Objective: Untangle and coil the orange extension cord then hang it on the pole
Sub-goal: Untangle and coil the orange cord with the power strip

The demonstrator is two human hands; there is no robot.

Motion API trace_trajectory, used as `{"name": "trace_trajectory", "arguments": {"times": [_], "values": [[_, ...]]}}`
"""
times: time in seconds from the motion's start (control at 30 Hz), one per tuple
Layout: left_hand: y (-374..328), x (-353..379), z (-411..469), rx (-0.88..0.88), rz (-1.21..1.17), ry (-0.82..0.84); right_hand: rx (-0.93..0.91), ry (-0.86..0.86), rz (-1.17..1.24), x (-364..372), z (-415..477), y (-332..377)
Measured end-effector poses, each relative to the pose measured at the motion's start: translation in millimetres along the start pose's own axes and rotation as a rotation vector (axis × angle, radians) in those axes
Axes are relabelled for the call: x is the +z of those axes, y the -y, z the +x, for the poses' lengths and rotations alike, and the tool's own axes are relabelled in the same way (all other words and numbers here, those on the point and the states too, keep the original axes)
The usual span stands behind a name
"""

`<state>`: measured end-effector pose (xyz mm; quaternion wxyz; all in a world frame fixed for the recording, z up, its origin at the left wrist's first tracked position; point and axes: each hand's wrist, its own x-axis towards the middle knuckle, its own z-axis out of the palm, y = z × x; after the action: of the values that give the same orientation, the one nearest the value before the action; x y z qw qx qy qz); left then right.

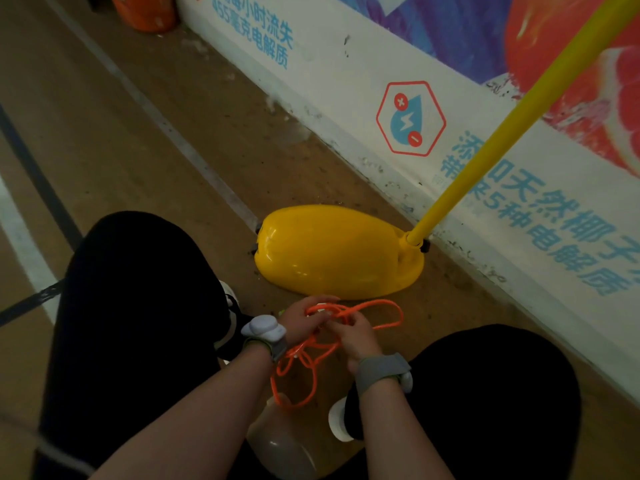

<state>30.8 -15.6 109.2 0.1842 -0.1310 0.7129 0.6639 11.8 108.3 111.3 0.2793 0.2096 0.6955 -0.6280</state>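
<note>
Left hand (pixel 301 322) curled round the tangled orange cord (pixel 343 310) and right hand (pixel 353 336) pinching a strand just beside it, held it low between the knees, slack loops trailing back toward the body, pole (pixel 485 147) rising ahead on the right hand's side.

Legs: black trousers (pixel 138 306).
Left: bare left hand (pixel 304 320), grey wrist strap (pixel 275 346) with rounded white pod (pixel 263 327).
Right: bare right hand (pixel 356 337), matching grey band (pixel 381 370) and white module (pixel 407 381).
Feet: white-soled shoes (pixel 337 420).
</note>
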Motion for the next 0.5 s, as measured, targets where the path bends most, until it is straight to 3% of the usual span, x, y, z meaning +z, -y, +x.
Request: {"name": "trace_trajectory", "arguments": {"times": [0.3,0.5], "values": [[4.3,0.3,5.6,0.0,0.147,-0.101,-0.029,-0.054,0.003,-4.3,-2.7,3.6],[8.3,-1.1,10.1,0.0,-0.058,-0.236,0.081,0.04,0.216,-6.3,-8.8,18.5]]}}
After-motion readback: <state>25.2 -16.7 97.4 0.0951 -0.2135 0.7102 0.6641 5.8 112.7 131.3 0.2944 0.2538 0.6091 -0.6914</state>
